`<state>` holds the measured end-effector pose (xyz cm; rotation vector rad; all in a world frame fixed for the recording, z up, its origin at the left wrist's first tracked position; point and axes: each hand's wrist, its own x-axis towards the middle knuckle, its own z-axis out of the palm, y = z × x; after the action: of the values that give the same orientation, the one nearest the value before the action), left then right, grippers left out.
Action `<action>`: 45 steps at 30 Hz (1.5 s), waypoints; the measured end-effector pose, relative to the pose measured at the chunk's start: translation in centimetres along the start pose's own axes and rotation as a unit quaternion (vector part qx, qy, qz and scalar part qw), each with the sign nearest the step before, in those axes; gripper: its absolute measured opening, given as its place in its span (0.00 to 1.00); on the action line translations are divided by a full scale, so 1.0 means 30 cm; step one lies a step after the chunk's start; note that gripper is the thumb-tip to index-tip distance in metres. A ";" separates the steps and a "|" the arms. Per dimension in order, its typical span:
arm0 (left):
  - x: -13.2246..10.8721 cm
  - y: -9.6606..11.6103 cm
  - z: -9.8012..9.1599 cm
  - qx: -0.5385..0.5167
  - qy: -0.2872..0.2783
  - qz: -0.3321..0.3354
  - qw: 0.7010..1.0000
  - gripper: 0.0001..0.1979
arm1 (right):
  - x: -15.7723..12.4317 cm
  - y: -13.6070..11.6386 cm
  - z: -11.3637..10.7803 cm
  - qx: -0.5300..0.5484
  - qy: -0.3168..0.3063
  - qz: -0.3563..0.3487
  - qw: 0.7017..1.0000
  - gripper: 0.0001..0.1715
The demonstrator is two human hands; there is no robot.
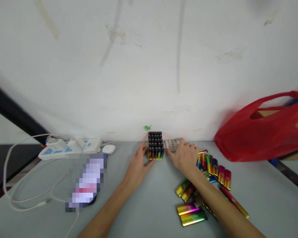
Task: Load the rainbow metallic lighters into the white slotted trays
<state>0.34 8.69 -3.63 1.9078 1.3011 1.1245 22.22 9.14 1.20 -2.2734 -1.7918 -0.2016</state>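
A block of several upright lighters point(156, 145) with black tops and coloured bodies stands near the wall at the table's far edge. My left hand point(138, 164) rests against the block's left side, fingers stretched out along it. My right hand point(185, 156) lies just right of the block, its fingers curled over a flat grey tray point(172, 144) with round holes. Loose shiny multicoloured lighters point(215, 167) lie scattered right of and under my right forearm, more lighters point(191, 215) nearer to me.
A red plastic bag point(260, 132) sits at the far right over a cardboard box. A white power strip point(69, 148) with plugs and white cables point(20, 185) lies at the left, with a small white puck point(108, 149) beside it. A blurred-out object point(86, 181) lies left of my arm.
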 end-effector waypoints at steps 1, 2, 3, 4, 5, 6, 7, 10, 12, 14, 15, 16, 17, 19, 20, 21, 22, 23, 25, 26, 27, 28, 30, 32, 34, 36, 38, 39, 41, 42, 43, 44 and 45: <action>0.000 -0.001 0.001 0.001 0.001 0.003 1.000 0.45 | 0.000 -0.002 -0.001 0.002 0.004 -0.001 1.000 0.45; 0.000 -0.002 0.001 0.002 0.002 0.006 1.000 0.45 | 0.000 -0.003 -0.001 0.005 0.007 -0.001 1.000 0.44; 0.000 -0.001 0.002 0.002 0.004 0.009 1.000 0.45 | 0.000 -0.003 -0.003 0.007 0.009 -0.001 1.000 0.43; 0.000 0.000 0.002 0.003 0.004 0.010 1.000 0.45 | 0.000 -0.003 -0.005 0.010 0.010 -0.001 1.000 0.43; -0.001 0.001 0.002 0.003 0.004 0.011 1.000 0.45 | 0.001 -0.001 -0.007 0.013 0.011 0.000 1.000 0.43; -0.001 0.003 0.001 0.003 0.003 0.009 1.000 0.45 | 0.001 0.003 -0.011 0.017 0.011 0.000 1.000 0.43; -0.001 0.005 0.000 0.004 0.001 0.006 1.000 0.45 | 0.001 0.010 -0.017 0.020 0.010 -0.001 1.000 0.44; -0.001 0.010 -0.002 0.007 -0.004 -0.007 1.000 0.45 | -0.004 0.042 -0.040 0.039 0.012 -0.006 0.999 0.45; -0.002 0.013 -0.003 0.009 -0.004 -0.008 1.000 0.45 | -0.014 0.075 -0.059 0.064 0.023 -0.010 0.998 0.44; -0.002 0.014 -0.005 0.009 -0.004 -0.002 1.000 0.44 | -0.027 0.115 -0.078 0.097 0.043 -0.015 0.994 0.45; -0.003 0.015 -0.006 0.007 -0.005 0.001 1.000 0.44 | -0.035 0.135 -0.088 0.119 0.056 -0.020 0.991 0.46; -0.003 0.017 -0.007 0.006 -0.006 0.003 1.000 0.43 | -0.042 0.156 -0.096 0.153 0.068 -0.034 0.985 0.47; -0.003 0.018 -0.008 0.006 -0.007 0.004 1.000 0.43 | -0.050 0.175 -0.104 0.193 0.075 -0.057 0.977 0.48; -0.004 0.020 -0.007 0.009 -0.008 0.005 1.000 0.43 | -0.064 0.209 -0.117 0.278 0.074 -0.121 0.950 0.50; -0.004 0.022 -0.007 0.012 -0.009 0.004 1.000 0.43 | -0.071 0.223 -0.122 0.319 0.067 -0.149 0.933 0.51; -0.005 0.023 -0.006 0.016 -0.011 0.002 1.000 0.43 | -0.078 0.234 -0.126 0.356 0.058 -0.169 0.917 0.51; -0.007 0.025 -0.006 0.021 -0.015 0.001 1.000 0.44 | -0.086 0.243 -0.129 0.390 0.048 -0.181 0.902 0.51; -0.010 0.027 -0.008 0.026 -0.020 0.000 0.999 0.45 | -0.095 0.250 -0.130 0.419 0.039 -0.185 0.888 0.50; -0.018 0.035 -0.020 0.036 -0.030 0.007 0.999 0.45 | -0.117 0.257 -0.133 0.459 0.028 -0.189 0.867 0.50; -0.023 0.042 -0.032 0.041 -0.030 0.015 0.999 0.44 | -0.129 0.257 -0.135 0.473 0.028 -0.194 0.859 0.51; -0.029 0.051 -0.047 0.046 -0.026 0.027 0.998 0.41 | -0.143 0.256 -0.137 0.482 0.031 -0.199 0.852 0.51; -0.036 0.062 -0.065 0.054 -0.012 0.040 0.998 0.38 | -0.157 0.252 -0.139 0.488 0.033 -0.207 0.847 0.51; -0.048 0.090 -0.105 0.076 0.052 0.069 0.993 0.33 | -0.184 0.239 -0.145 0.487 0.033 -0.222 0.844 0.51; -0.060 0.125 -0.138 0.094 0.129 0.098 0.982 0.22 | -0.207 0.221 -0.152 0.462 0.021 -0.251 0.850 0.56; -0.073 0.162 -0.154 0.080 0.181 0.102 0.975 0.15 | -0.225 0.202 -0.160 0.435 0.001 -0.289 0.853 0.61; -0.087 0.196 -0.149 0.011 0.153 0.084 0.985 0.14 | -0.239 0.187 -0.166 0.415 -0.018 -0.324 0.850 0.66; -0.104 0.224 -0.128 -0.100 0.074 0.033 0.992 0.18 | -0.252 0.176 -0.170 0.404 -0.030 -0.348 0.846 0.70; -0.112 0.235 -0.115 -0.157 0.038 0.008 0.987 0.20 | -0.258 0.172 -0.171 0.400 -0.034 -0.359 0.842 0.71; -0.128 0.253 -0.090 -0.239 -0.001 -0.034 0.970 0.24 | -0.268 0.162 -0.171 0.395 -0.038 -0.381 0.835 0.74; -0.135 0.260 -0.080 -0.268 -0.018 -0.056 0.962 0.25 | -0.273 0.156 -0.170 0.391 -0.041 -0.393 0.831 0.75; -0.141 0.265 -0.072 -0.293 -0.035 -0.079 0.952 0.26 | -0.277 0.151 -0.169 0.387 -0.044 -0.404 0.827 0.75; -0.145 0.269 -0.065 -0.315 -0.053 -0.101 0.942 0.26 | -0.281 0.146 -0.168 0.384 -0.047 -0.412 0.825 0.75; -0.147 0.271 -0.060 -0.332 -0.069 -0.120 0.933 0.27 | -0.284 0.141 -0.166 0.382 -0.050 -0.417 0.823 0.75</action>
<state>1.70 1.58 2.42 1.2644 0.8852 1.0967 24.50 -1.13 3.39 -0.8931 -2.2457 0.4351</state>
